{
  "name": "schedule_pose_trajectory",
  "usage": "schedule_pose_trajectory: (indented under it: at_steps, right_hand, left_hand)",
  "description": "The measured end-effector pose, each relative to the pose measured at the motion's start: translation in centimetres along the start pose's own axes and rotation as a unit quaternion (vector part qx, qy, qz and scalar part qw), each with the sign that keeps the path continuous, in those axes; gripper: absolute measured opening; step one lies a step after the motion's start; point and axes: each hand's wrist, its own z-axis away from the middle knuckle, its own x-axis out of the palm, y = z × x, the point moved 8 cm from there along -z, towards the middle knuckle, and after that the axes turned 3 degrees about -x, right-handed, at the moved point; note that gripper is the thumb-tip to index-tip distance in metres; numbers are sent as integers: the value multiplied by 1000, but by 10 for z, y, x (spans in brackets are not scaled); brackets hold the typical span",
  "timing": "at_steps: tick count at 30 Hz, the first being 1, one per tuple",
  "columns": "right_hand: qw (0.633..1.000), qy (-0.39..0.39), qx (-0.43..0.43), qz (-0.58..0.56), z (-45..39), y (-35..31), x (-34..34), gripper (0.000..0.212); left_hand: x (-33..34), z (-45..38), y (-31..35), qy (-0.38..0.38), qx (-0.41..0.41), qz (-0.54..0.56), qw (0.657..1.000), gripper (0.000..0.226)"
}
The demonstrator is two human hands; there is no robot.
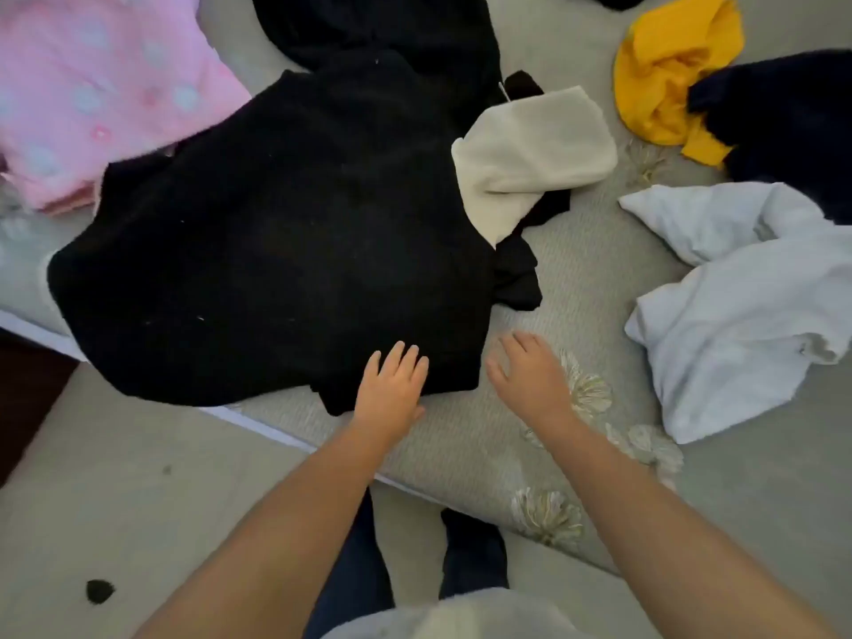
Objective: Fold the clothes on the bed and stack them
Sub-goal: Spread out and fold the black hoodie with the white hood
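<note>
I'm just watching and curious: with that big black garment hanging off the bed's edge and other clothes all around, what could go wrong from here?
The black garment overhangs the mattress edge at the left, so it may slide off while the left hand smooths it.

The cream cloth lies partly on it and could get folded inside.

The right hand rests open on bare mattress, so that side is unheld and may bunch.

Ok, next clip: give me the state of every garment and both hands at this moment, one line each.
black garment: spread on the bed, partly folded, left hand on its near edge
cream cloth: loosely folded, lying on the black garment's right edge
white garment: crumpled, unfolded
yellow garment: crumpled, unfolded
dark navy garment: heaped, unfolded
pink garment: lying flat
left hand: flat, fingers straight
right hand: open over the bedcover, holding nothing
</note>
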Motion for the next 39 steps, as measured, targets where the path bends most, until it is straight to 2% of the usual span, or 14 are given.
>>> schedule_pose_trajectory:
  at_steps: [4, 7, 10, 12, 14, 17, 20, 22, 26, 29, 31, 34, 37, 39]
  right_hand:
    - [995, -52, 54, -59, -18, 2, 38, 51]
    - [974, -96, 116, -170, -27, -10, 53, 72]
    - [948, -23, 154, -278, -47, -41, 33, 69]
    - [935, 29, 146, -321, -67, -64, 12, 56]
    - [941, 73, 118, -310, -92, -87, -16, 50]
    - [955, 124, 100, -250, -135, -117, -51, 58]
    - [970, 106, 131, -173, -182, -139, -66, 61]
    - [978, 86, 141, -126, -210, -155, -78, 49]
    - [953, 144, 168, -205, -252, -192, -105, 30]
    - [931, 178, 181, -262, -280, -231, -117, 39]
    - [952, 169, 161, -199, -304, -266, -122, 44]
    - [979, 177, 83, -63, -346, -342, -129, 26]
    - [979, 192, -67, -22, -387, -462, -127, 24]
    - [972, 156, -178, 1, -411, -551, -111, 24]
  left_hand:
    - [-3, -34, -17, 86, 85, -21, 992, 38]
    - [-19, -51, -36, 47, 123, 82, 988, 32]
    - [-79, -61, -89, 153, 84, 170, 970, 24]
    - [-113, -68, -135, 167, 29, 230, 958, 21]
    - [-141, -75, -179, 182, -20, 243, 953, 23]
    - [-189, -74, -224, 228, -33, 232, 945, 20]
    - [-226, -61, -257, 263, -43, 216, 939, 16]
    - [-246, -50, -279, 271, -52, 208, 938, 14]
    - [-274, -42, -324, 278, -63, 164, 944, 18]
    - [-283, -46, -375, 274, -94, 168, 942, 20]
    - [-283, -47, -413, 278, -87, 170, 941, 19]
    - [-280, -42, -482, 262, -98, 169, 945, 18]
    - [-265, -37, -569, 208, -155, 132, 957, 18]
    - [-240, -32, -629, 129, -224, 99, 961, 23]
